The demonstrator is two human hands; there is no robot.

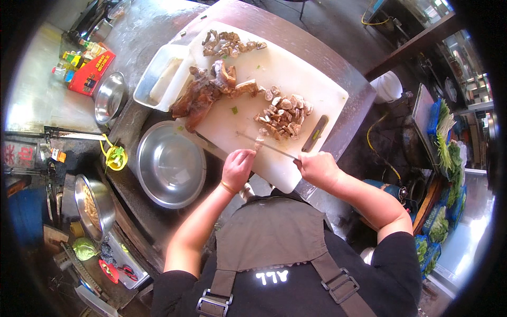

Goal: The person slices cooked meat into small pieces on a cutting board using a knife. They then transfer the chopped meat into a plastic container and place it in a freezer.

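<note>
My right hand grips the handle of a kitchen knife, whose blade lies low over a white plastic cutting board. At the board's near edge, my left hand pinches a small piece of brown cooked meat beside the blade. A heap of sliced meat sits just beyond the knife. Large brown chunks of meat rest at the board's left side, and more cut pieces lie at its far end. The board's slotted handle is right of the slices.
Left of the board are a white plastic tub and a large steel bowl. Farther left stand a smaller steel bowl, a red carton of bottles and a yellow cup of greens. A white bucket stands beyond the table's right edge.
</note>
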